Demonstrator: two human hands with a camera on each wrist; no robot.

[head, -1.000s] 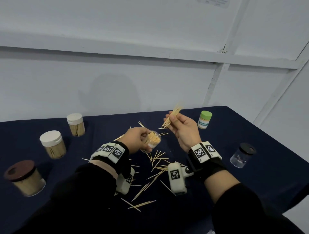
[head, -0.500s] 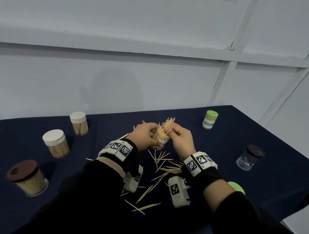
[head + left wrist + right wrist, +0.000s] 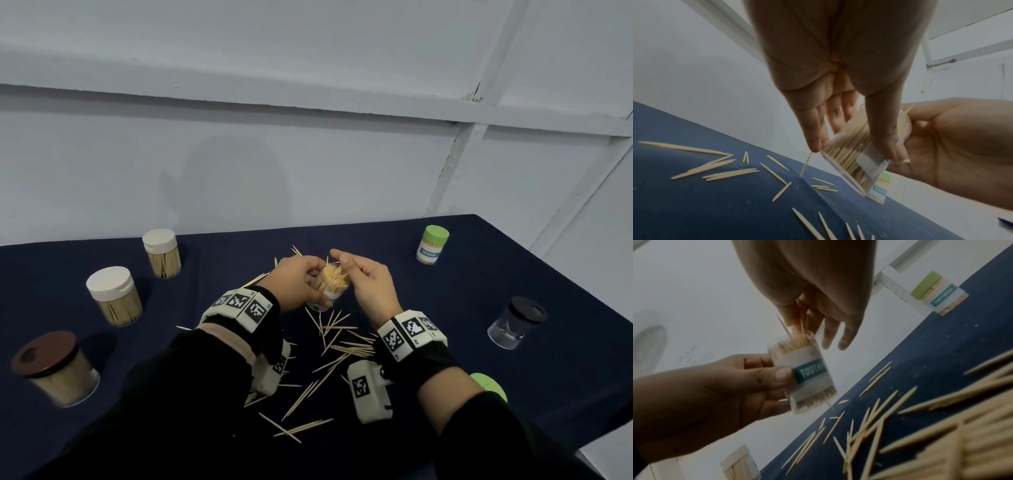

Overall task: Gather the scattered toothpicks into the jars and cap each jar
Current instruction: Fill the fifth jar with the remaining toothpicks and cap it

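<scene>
The left hand gripped an uncapped clear jar packed with toothpicks, thumb on the teal label and fingers curled round the far side. The jar was held tilted above the table, near the middle of the dark blue cloth, clear of the surface. The right hand was just beside the jar's mouth, on its right. In the right wrist view its fingers hung loosely spread over the toothpick tips; whether they pinched any toothpicks could not be determined. The two hands were close together, with the jar between them.

Scattered toothpicks lay on the cloth below and nearer than the hands, with a few more beyond the left hand. One toothpick stood out below the left little finger, beside the jar's base.

Five capped jars stood well apart from the hands. On the left were a brown-lidded jar nearest, a white-lidded jar behind it and a smaller white-lidded jar farther back, all holding toothpicks. On the far right stood a green-lidded jar bearing a teal label. On the right, nearer, stood a black-lidded clear jar. A loose green lid lay near the right forearm, partly hidden by it.
</scene>
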